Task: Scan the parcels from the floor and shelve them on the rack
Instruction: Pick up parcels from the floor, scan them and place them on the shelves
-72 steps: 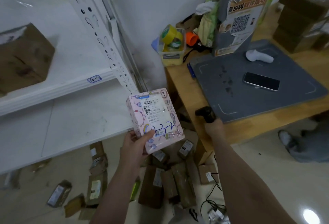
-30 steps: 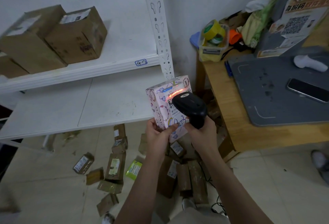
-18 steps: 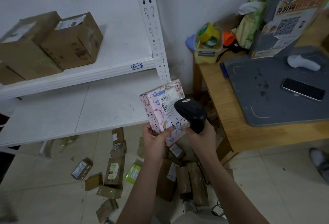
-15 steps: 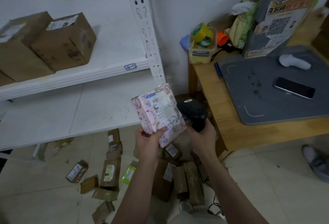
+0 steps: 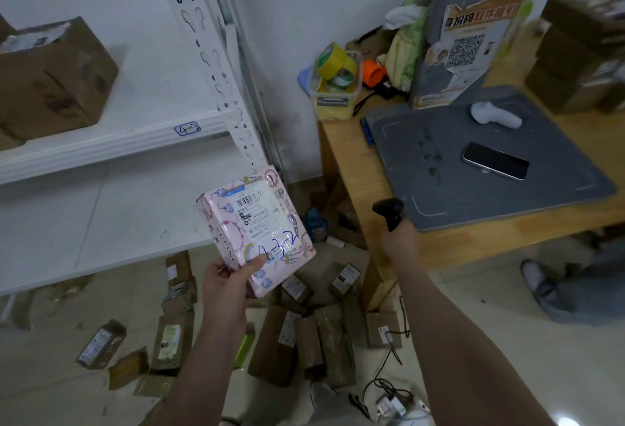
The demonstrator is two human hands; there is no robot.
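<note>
My left hand [image 5: 227, 282] grips the lower left corner of a pink patterned parcel [image 5: 257, 226] with a white barcode label and blue handwriting, held up label-facing in front of the white rack [image 5: 111, 145]. Off to the right, my right hand [image 5: 399, 239] holds a black handheld scanner [image 5: 389, 211] against the wooden table's front edge, well apart from the parcel. Several brown parcels [image 5: 304, 341] lie on the floor below. One brown box [image 5: 50, 84] stands on the rack's upper shelf, marked with a blue "4-2" tag [image 5: 187, 129].
The wooden table [image 5: 341, 162] carries a grey mat [image 5: 473, 195], a phone [image 5: 495, 160], a white scanner [image 5: 495, 114], a kiosk stand [image 5: 470, 30] and a tub of tape rolls [image 5: 336, 82]. Stacked boxes [image 5: 581, 50] sit far right. Cables [image 5: 389, 381] trail on the floor. Another person's shoe [image 5: 537, 280] is at right.
My right hand has pulled the scanner away from the parcel, to the right and down by the table edge. My left hand keeps the parcel, its label now fully showing.
</note>
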